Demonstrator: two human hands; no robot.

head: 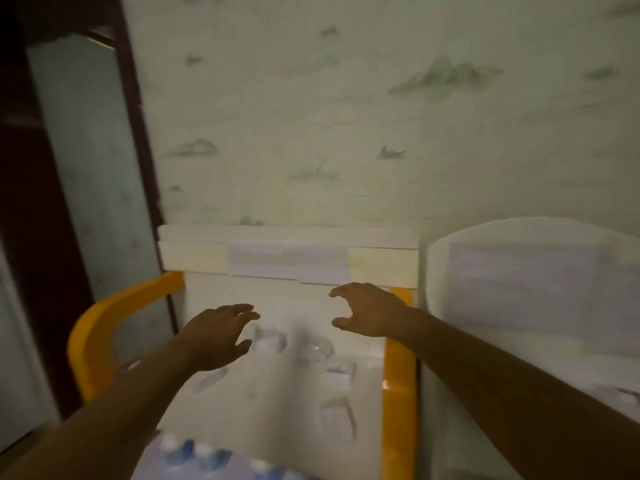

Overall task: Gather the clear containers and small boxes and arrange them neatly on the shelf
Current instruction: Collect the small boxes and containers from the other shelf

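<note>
The view is blurred and dim. A white shelf surface (287, 403) with orange side rails lies below me. On it sit several clear containers, among them one (272, 337) just right of my left hand, one (317, 348) in the middle and a larger one (337, 420) nearer to me. A small box with a dark label (341, 367) lies by the right rail. My left hand (216, 336) hovers over the shelf with fingers spread, holding nothing. My right hand (367, 315) hovers further back, fingers and thumb curved apart like a claw, empty.
The orange rails (398, 375) bound the shelf left and right. A row of flat white boxes (287, 261) stands against the patterned wall behind it. A large white rounded object (533, 289) is at the right, a dark door frame (45, 202) at the left. Blue-capped bottles (194, 452) sit at the bottom.
</note>
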